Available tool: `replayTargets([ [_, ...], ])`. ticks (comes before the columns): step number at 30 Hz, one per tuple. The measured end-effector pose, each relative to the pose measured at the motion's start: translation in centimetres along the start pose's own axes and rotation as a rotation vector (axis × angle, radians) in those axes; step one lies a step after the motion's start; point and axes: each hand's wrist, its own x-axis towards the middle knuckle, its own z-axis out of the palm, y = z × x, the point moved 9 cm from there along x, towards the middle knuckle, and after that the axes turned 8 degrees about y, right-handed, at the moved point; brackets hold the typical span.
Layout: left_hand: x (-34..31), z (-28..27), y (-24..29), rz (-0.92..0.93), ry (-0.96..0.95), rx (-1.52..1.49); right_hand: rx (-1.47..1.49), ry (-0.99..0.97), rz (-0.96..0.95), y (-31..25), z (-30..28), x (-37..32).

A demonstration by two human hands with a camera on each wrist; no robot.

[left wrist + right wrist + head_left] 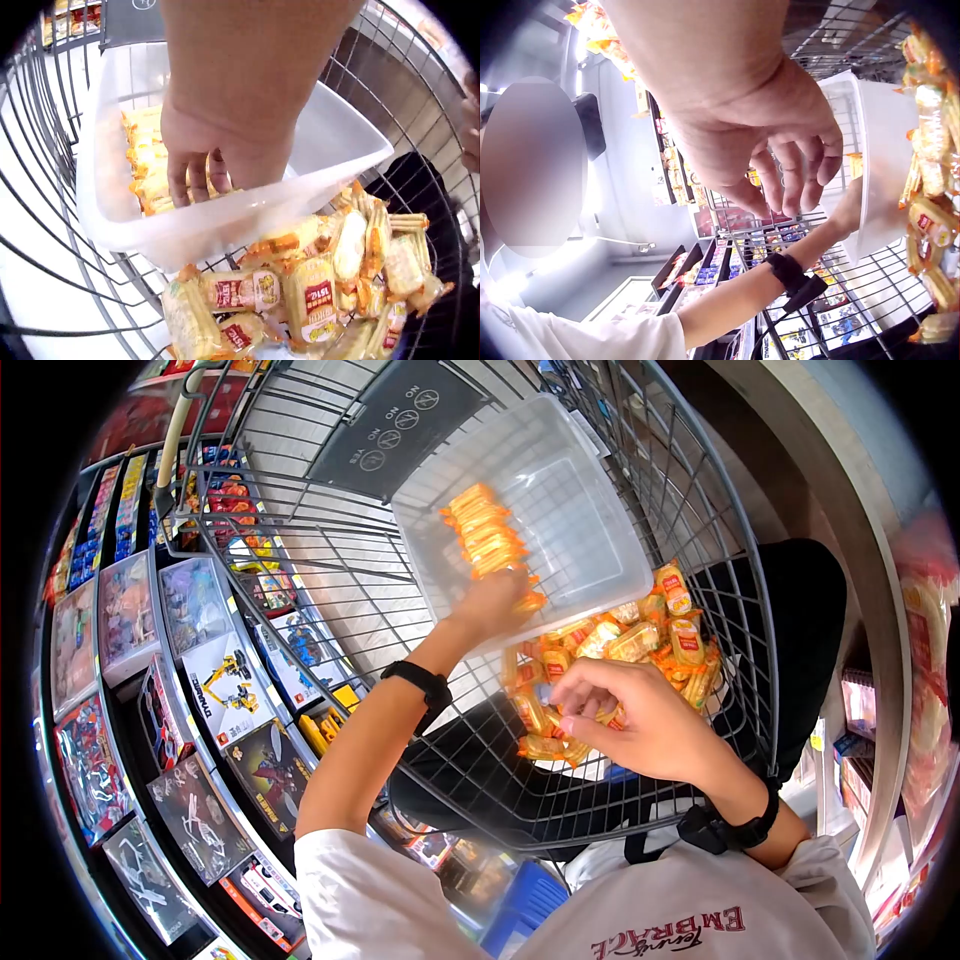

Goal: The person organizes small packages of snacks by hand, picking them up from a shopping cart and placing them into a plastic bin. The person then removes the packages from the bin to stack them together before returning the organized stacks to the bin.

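A translucent plastic bin (590, 530) rests tilted in a shopping cart. Along its left side runs a row of orange-wrapped snack packets (482, 525). My left hand (492, 603) reaches into the bin at the near end of that row, fingers pointing down onto the packets; the thumb is hidden, and I cannot tell whether it grips one. Loose snack packets (315, 300) with clear and orange wrappers lie heaped in the cart beside the bin. Over this heap hovers my right hand (640, 720), its fingers loosely bent (791, 176) and nothing held in them.
The wire cart (765, 660) surrounds bin and heap, with a grey panel (395, 425) at its far side. On the left, shelves hold boxed toys (230, 685) and bagged goods. A metal-edged counter (850, 490) curves along the right. A blue basket (525, 905) sits below the cart.
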Motion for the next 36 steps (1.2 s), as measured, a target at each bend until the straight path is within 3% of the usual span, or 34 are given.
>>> replayTargets([
  [2,0.3,-0.2,-0.1,0.029,0.192,-0.101,-0.002,0.000,-0.002,0.1,0.0,0.0],
  [5,0.1,0.2,-0.3,0.058,0.264,-0.142,0.017,0.009,-0.005,0.2,0.0,-0.1],
  [12,0.0,-0.1,0.9,0.207,0.142,-0.062,-0.010,-0.001,0.022,0.1,0.0,-0.1],
  [14,0.0,0.5,0.1,0.042,0.009,-0.155,-0.015,0.000,0.016,0.0,0.0,-0.1],
  [17,-0.1,0.0,-0.1,0.015,0.121,-0.173,-0.017,0.011,0.008,0.1,-0.1,-0.1],
  [21,-0.2,0.3,-0.4,-0.103,0.100,-0.158,-0.038,-0.005,0.001,0.2,-0.1,-0.1],
  [23,-0.4,-0.6,0.1,-0.056,0.199,-0.185,-0.041,-0.008,-0.003,0.2,0.0,-0.1],
  [30,0.0,0.7,0.0,0.134,0.135,-0.164,-0.071,-0.003,-0.005,0.5,-0.1,-0.1],
  [36,-0.1,2.3,-1.0,0.151,-0.055,-0.292,-0.096,0.001,0.002,0.5,-0.1,-0.1],
])
